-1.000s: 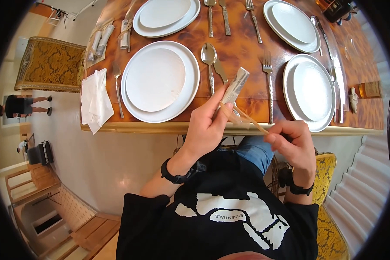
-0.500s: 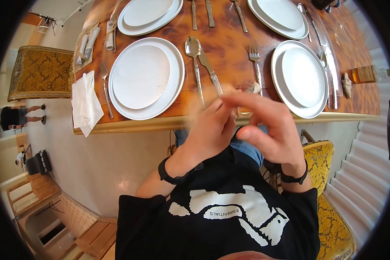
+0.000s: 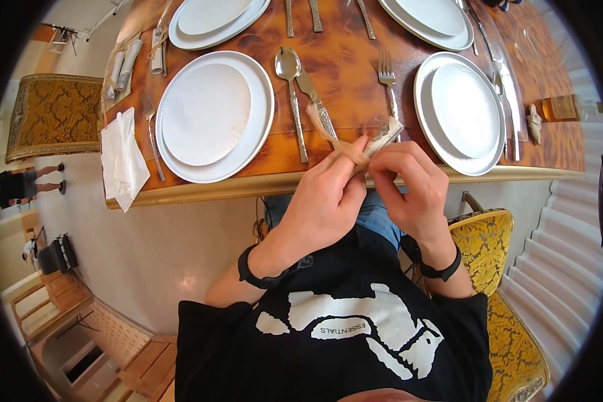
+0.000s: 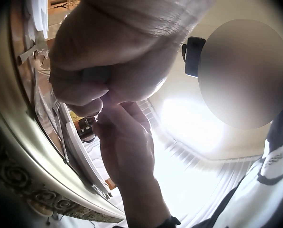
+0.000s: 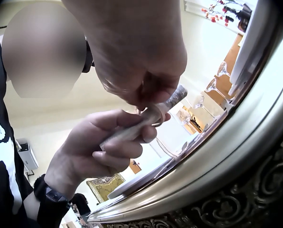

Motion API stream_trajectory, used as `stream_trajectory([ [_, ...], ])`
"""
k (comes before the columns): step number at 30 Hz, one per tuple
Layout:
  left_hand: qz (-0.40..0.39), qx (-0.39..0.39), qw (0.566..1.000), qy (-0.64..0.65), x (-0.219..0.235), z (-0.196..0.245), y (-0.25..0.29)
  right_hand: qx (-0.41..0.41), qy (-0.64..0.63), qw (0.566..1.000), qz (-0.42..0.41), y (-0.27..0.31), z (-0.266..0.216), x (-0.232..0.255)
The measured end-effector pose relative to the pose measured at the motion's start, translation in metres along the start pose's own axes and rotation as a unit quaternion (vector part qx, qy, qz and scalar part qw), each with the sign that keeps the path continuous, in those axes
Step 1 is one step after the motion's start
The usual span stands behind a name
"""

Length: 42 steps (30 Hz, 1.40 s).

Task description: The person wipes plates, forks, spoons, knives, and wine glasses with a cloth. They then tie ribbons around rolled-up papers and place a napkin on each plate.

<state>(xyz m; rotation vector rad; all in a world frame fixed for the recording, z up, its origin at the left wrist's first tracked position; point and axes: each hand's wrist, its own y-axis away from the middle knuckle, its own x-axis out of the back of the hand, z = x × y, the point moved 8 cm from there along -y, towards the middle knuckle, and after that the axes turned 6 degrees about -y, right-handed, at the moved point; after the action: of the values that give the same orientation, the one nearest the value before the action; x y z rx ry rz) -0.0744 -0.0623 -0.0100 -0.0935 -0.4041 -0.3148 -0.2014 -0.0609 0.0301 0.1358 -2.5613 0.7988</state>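
Note:
A small roll of printed paper is held over the table's front edge, a thin tan ribbon wrapped round its middle with a loose end trailing left. My left hand grips the roll from below, its fingers curled round it in the right wrist view. From the other side my right hand pinches at the ribbon where it circles the roll; its fingertips are partly hidden. Behind the hands lie a spoon, a knife and a fork.
White stacked plates stand left of the hands, and another pair to the right. A white napkin overhangs the table's edge at left. Similar tied rolls lie at the far left. A yellow patterned chair stands beside me.
The right hand first pulled the ribbon out to the right, then crossed over the left hand, and is now at the roll. The ribbon's loose end now trails left.

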Motion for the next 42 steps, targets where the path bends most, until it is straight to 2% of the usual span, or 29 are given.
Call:
stream_trajectory([
  [5, 0.022, -0.043, 0.999, -0.012, 0.003, 0.004, 0.000, -0.003, 0.045, 0.997, 0.059, 0.004, 0.000, 0.003],
  [9, 0.009, -0.030, 0.999, -0.004, 0.000, 0.003, 0.000, -0.009, 0.054, 0.993, 0.101, 0.008, 0.005, 0.005],
  [12, 0.041, -0.030, 0.999, 0.003, 0.001, 0.004, 0.000, -0.008, 0.064, 0.992, 0.106, 0.010, 0.007, 0.005],
  [14, 0.075, -0.055, 0.995, -0.020, 0.004, 0.003, 0.002, -0.006, 0.066, 0.993, 0.101, 0.012, 0.007, 0.002],
  [16, 0.078, -0.033, 0.996, 0.001, 0.005, -0.001, 0.002, -0.003, 0.067, 0.993, 0.097, 0.012, 0.004, 0.000],
  [18, 0.079, -0.011, 0.997, 0.022, 0.005, -0.005, 0.001, -0.049, 0.056, 0.996, 0.056, 0.008, 0.004, -0.005],
  [22, 0.116, -0.041, 0.992, 0.008, 0.009, -0.003, -0.001, -0.093, 0.018, 0.995, 0.023, 0.015, 0.021, -0.008],
  [23, 0.139, -0.062, 0.988, 0.010, 0.011, 0.000, 0.000, -0.182, -0.091, 0.979, 0.011, 0.020, 0.038, -0.013],
  [24, 0.139, -0.062, 0.988, 0.009, 0.009, 0.000, 0.001, -0.266, -0.198, 0.943, -0.001, 0.026, 0.051, -0.021],
  [25, 0.139, -0.019, 0.988, 0.064, 0.007, -0.008, 0.004, -0.266, -0.199, 0.943, -0.001, 0.023, 0.050, -0.020],
  [26, 0.138, 0.023, 0.983, 0.119, 0.005, -0.016, 0.005, -0.348, -0.321, 0.881, 0.002, 0.026, 0.057, -0.027],
  [27, 0.138, 0.024, 0.983, 0.118, 0.007, -0.017, 0.003, -0.421, -0.435, 0.796, 0.005, 0.033, 0.061, -0.037],
  [28, 0.162, -0.074, 0.984, 0.004, 0.017, -0.001, 0.000, -0.439, -0.463, 0.770, 0.003, 0.038, 0.064, -0.038],
  [29, 0.182, -0.170, 0.962, -0.111, 0.019, 0.016, 0.002, -0.439, -0.463, 0.770, 0.003, 0.038, 0.064, -0.039],
  [31, 0.178, -0.171, 0.962, -0.115, 0.020, 0.019, 0.004, -0.434, -0.516, 0.738, 0.009, 0.039, 0.061, -0.041],
  [35, 0.199, -0.174, 0.960, -0.098, 0.020, 0.014, 0.007, -0.427, -0.515, 0.743, -0.003, 0.038, 0.059, -0.038],
  [37, 0.207, -0.187, 0.953, -0.116, 0.023, 0.013, 0.008, -0.380, -0.486, 0.787, 0.025, 0.031, 0.054, -0.027],
  [39, 0.214, -0.202, 0.946, -0.134, 0.024, 0.016, 0.009, -0.363, -0.472, 0.803, 0.030, 0.031, 0.057, -0.022],
  [42, 0.218, -0.171, 0.956, -0.099, 0.025, 0.013, 0.010, -0.325, -0.449, 0.830, 0.057, 0.029, 0.062, -0.013],
])
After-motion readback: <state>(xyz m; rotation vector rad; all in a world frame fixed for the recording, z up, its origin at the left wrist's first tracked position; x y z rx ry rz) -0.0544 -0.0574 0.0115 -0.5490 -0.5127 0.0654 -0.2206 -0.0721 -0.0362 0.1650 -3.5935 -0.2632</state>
